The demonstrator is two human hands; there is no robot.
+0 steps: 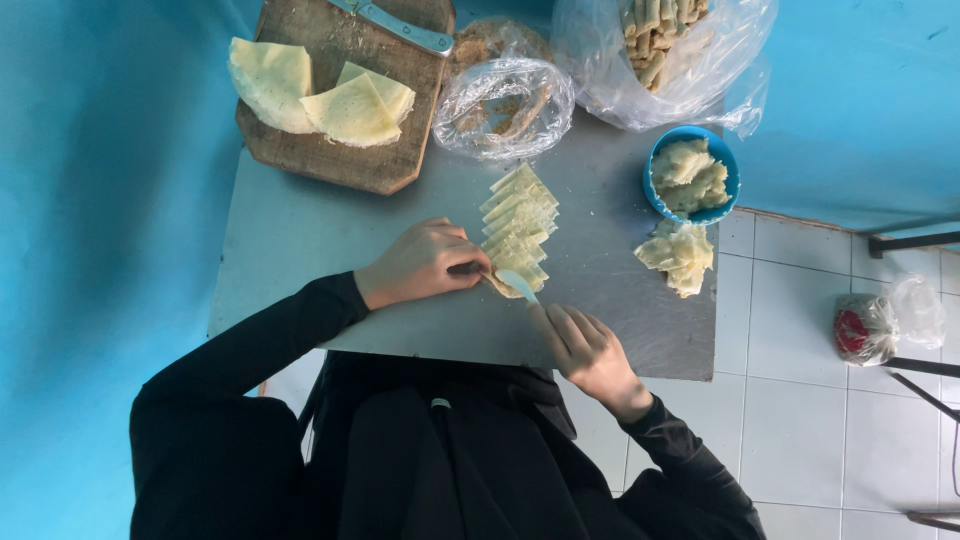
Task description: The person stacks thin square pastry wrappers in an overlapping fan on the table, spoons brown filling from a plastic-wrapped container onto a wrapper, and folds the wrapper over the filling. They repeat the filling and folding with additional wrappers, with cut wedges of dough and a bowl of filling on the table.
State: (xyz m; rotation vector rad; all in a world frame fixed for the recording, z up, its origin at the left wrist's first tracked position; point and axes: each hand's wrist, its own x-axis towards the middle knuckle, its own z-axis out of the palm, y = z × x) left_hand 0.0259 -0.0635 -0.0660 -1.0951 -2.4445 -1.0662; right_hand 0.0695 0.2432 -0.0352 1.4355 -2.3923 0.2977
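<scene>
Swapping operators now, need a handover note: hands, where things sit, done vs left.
Left hand: fingers pinching the near end of the fanned row of pale yellow wrapper strips on the grey metal table.
Right hand: holding a small light blue spatula, tip on the nearest strip.
Filling: blue bowl of pale paste, loose clump beside it.
Done: rolled pieces in clear plastic bag.
Left: strips unrolled; folded round wrappers on wooden board.
</scene>
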